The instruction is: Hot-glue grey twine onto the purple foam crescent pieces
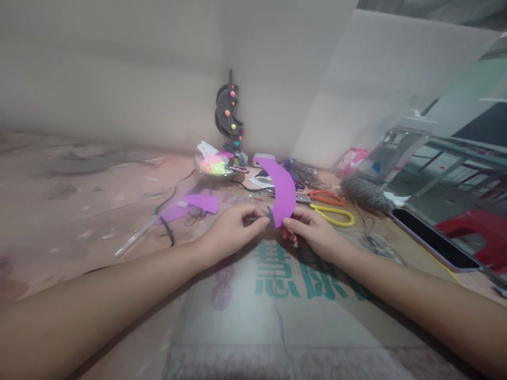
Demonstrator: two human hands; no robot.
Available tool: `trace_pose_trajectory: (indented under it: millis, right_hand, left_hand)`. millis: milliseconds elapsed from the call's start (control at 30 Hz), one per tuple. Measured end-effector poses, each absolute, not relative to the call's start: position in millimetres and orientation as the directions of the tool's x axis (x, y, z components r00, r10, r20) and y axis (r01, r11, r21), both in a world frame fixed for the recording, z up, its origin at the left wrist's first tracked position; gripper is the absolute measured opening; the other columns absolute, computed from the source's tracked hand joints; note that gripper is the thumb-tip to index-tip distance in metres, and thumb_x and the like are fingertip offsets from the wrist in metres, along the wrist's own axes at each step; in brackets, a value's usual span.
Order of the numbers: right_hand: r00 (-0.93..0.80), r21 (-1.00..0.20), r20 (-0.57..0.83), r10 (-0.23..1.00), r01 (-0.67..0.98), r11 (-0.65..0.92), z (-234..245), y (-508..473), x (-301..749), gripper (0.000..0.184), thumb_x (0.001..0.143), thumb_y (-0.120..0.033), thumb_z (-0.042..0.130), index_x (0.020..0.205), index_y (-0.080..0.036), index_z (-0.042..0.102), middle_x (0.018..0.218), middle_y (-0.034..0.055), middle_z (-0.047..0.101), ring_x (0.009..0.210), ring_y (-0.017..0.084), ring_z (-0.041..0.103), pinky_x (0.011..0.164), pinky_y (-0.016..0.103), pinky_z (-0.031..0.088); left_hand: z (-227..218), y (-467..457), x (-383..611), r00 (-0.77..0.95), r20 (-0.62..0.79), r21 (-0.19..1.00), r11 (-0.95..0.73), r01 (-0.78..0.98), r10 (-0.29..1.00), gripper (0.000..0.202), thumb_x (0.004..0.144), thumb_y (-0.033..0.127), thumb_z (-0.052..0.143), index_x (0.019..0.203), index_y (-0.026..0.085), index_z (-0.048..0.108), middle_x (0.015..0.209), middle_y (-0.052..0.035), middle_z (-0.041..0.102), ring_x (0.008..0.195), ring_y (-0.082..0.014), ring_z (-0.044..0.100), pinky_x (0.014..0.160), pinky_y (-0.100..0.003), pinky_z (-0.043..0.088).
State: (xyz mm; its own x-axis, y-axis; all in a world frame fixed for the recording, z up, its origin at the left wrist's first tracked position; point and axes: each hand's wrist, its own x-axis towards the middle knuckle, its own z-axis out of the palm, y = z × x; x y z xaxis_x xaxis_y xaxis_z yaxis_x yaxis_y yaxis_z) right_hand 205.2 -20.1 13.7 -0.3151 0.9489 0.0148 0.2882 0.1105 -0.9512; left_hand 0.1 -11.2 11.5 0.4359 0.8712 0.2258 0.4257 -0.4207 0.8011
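Note:
My right hand [315, 232] pinches the lower end of a curved purple strip [285, 187], which looks like paper or foam and stands up in an arc. Close beside it, my left hand [233, 227] has thumb and finger pressed together on a short dark grey strand [270, 214]. The strand's tip is at the lower left edge of the purple strip; whether it is yarn or wire I cannot tell. Just behind my right hand lie scissors with an orange and a yellow handle [335, 215].
Purple offcuts [202, 202] and a clear stick [137, 237] lie at left. Behind stands a bowl [217, 174] of colourful pieces, with a dark crescent decoration [227, 111] against the wall. Right are grey yarn [366, 194], a phone [435, 240], a clear container [392, 150] and a red stool [475, 235].

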Motion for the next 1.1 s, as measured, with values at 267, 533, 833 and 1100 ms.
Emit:
trace_pose_trajectory:
  millis: [267, 533, 833, 1100]
  right_hand:
    - [-0.192, -0.933, 0.07, 0.979, 0.335, 0.133, 16.4, -23.4, 203.4, 0.035, 0.079, -0.051, 0.062, 0.076, -0.017, 0.057, 0.059, -0.0017, 0.058, 0.047, 0.008, 0.048, 0.043, 0.02, 0.037]
    - [-0.237, -0.905, 0.097, 0.967, 0.383, 0.185, 13.6, -26.9, 199.3, 0.027, 0.082, -0.043, 0.061, 0.082, -0.016, 0.057, 0.062, -0.001, 0.062, 0.051, 0.01, 0.055, 0.05, 0.023, 0.045]
    - [-0.309, -0.898, 0.08, 0.948, 0.39, 0.202, 14.0, -27.5, 198.7, 0.024, 0.081, -0.04, 0.061, 0.08, -0.017, 0.06, 0.064, -0.0001, 0.064, 0.053, 0.011, 0.057, 0.053, 0.024, 0.047]
    - [-0.273, -0.922, 0.045, 0.961, 0.358, 0.145, 17.3, -27.4, 197.7, 0.028, 0.082, -0.044, 0.059, 0.082, -0.017, 0.055, 0.062, 0.0007, 0.066, 0.049, 0.009, 0.056, 0.05, 0.021, 0.045]
  left_hand:
    - [10.5, -10.2, 0.6, 0.475, 0.245, 0.768, -0.469, 0.438, 0.845, 0.026, 0.086, 0.036, 0.051, 0.081, 0.018, 0.068, 0.081, -0.0019, 0.069, 0.076, -0.0169, 0.06, 0.067, -0.026, 0.043]
    - [6.9, -9.1, 0.4, 0.453, 0.27, 0.79, -0.464, 0.401, 0.85, 0.02, 0.083, 0.034, 0.055, 0.085, 0.017, 0.067, 0.086, -0.0021, 0.07, 0.08, -0.0164, 0.061, 0.072, -0.026, 0.044]
    - [11.3, -8.5, -0.4, 0.433, 0.268, 0.785, -0.456, 0.42, 0.861, 0.022, 0.085, 0.034, 0.054, 0.08, 0.016, 0.066, 0.081, -0.0018, 0.069, 0.076, -0.0159, 0.06, 0.07, -0.026, 0.043]
    - [6.0, -3.2, -2.0, 0.481, 0.309, 0.825, -0.483, 0.293, 0.82, 0.037, 0.094, 0.04, 0.04, 0.09, 0.017, 0.069, 0.091, -0.0022, 0.071, 0.086, -0.0175, 0.063, 0.077, -0.026, 0.045]
